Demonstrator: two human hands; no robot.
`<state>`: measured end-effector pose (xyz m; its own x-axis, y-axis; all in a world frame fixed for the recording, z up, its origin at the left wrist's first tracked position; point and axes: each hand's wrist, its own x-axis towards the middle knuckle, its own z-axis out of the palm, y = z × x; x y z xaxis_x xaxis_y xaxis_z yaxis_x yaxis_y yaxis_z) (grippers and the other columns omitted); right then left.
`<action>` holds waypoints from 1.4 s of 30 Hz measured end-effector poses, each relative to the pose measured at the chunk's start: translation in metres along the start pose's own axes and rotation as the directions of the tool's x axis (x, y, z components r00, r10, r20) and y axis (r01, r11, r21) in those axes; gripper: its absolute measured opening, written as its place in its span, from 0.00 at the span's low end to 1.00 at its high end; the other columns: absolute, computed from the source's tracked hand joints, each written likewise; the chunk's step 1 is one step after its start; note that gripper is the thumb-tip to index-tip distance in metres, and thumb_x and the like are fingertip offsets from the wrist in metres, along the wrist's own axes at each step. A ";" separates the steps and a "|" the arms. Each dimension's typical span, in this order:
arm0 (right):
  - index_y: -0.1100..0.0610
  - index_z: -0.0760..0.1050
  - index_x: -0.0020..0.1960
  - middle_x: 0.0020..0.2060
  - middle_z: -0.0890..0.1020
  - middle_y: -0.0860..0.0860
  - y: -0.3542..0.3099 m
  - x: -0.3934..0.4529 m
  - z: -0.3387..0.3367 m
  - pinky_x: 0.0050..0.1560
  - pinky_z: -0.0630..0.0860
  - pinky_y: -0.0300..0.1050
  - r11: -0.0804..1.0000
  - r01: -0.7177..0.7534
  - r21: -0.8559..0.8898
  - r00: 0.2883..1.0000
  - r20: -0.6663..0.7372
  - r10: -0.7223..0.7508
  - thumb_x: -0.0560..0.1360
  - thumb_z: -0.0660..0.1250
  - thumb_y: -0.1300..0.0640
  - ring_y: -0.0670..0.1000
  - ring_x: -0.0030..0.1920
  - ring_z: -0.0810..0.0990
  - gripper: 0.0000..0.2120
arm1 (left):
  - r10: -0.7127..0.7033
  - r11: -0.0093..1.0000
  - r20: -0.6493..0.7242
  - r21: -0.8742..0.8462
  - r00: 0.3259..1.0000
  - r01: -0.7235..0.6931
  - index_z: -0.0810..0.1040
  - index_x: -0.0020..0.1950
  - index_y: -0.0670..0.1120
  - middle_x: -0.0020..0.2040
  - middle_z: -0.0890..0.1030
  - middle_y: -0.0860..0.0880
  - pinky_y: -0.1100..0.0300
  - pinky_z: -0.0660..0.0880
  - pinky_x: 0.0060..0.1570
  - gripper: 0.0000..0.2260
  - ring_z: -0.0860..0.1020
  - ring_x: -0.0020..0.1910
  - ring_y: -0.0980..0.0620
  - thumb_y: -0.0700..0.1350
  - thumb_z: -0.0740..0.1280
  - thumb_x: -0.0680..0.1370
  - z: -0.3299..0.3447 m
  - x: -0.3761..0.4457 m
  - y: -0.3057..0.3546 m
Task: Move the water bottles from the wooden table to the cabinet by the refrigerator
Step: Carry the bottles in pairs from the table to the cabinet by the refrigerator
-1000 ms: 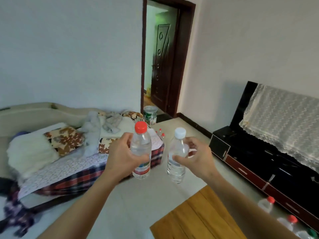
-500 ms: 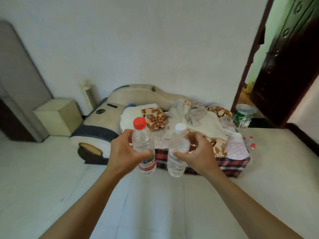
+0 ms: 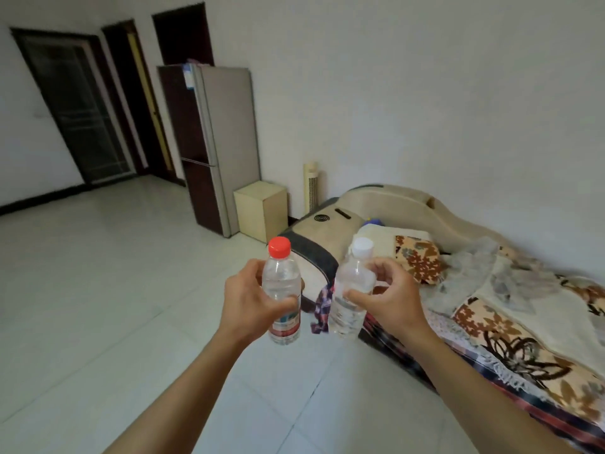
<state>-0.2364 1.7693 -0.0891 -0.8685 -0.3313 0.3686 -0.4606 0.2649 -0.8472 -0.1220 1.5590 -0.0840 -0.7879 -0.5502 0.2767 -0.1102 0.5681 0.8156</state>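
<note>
Seemingly unreadable label, red-capped bottle

— What did each hand hold?
— The left hand gripped a red-capped bottle round its middle; the right hand pinched a white-capped bottle between thumb and fingers. Both bottles stood upright, close together but apart, out in front of the person above the tiled floor.
— And the room?
— A tall fridge stood against the white wall, with a small cream cabinet just beside it on its right. Beyond that stood a slim tower fan, then a sofa covered in patterned blankets at the right. Dark doors lined the far left wall.
</note>
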 end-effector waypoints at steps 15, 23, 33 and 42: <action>0.52 0.76 0.47 0.41 0.82 0.46 -0.065 0.026 0.097 0.38 0.74 0.26 0.996 0.077 -0.052 0.994 0.075 -0.073 0.62 0.81 0.55 0.39 0.43 0.79 0.19 | -0.009 1.000 -0.156 -0.021 0.988 0.006 0.76 0.61 0.46 0.51 0.81 0.50 0.51 0.80 0.53 0.27 0.81 0.48 0.49 0.46 0.81 0.65 -0.111 0.046 -0.065; 0.50 0.75 0.48 0.42 0.82 0.44 -0.045 0.098 0.126 0.40 0.78 0.34 0.996 0.090 -0.008 0.992 0.086 -0.089 0.61 0.81 0.52 0.41 0.44 0.79 0.20 | -0.006 1.000 -0.168 -0.009 0.986 0.004 0.76 0.59 0.47 0.49 0.81 0.50 0.52 0.81 0.51 0.26 0.81 0.46 0.51 0.45 0.81 0.64 -0.096 0.117 -0.072; 0.49 0.75 0.50 0.44 0.81 0.44 -0.007 0.245 0.167 0.40 0.77 0.30 0.991 0.125 0.040 0.981 0.147 -0.130 0.61 0.81 0.51 0.39 0.45 0.79 0.22 | 0.006 0.999 -0.217 0.038 0.976 0.003 0.76 0.58 0.47 0.50 0.82 0.48 0.51 0.81 0.52 0.25 0.81 0.47 0.50 0.42 0.81 0.64 -0.068 0.248 -0.082; 0.50 0.75 0.49 0.42 0.82 0.45 0.011 0.339 0.242 0.39 0.76 0.29 0.993 0.120 0.022 0.971 0.206 -0.122 0.60 0.82 0.55 0.38 0.43 0.79 0.22 | -0.034 0.998 -0.243 0.049 0.969 0.047 0.78 0.58 0.46 0.49 0.82 0.48 0.51 0.81 0.51 0.25 0.82 0.46 0.51 0.43 0.80 0.63 -0.080 0.350 -0.140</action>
<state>-0.4917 1.4404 -0.0660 -0.7495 -0.5408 0.3819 -0.5572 0.2037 -0.8050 -0.3338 1.2378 -0.0609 -0.6127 -0.7012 0.3645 -0.1766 0.5710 0.8017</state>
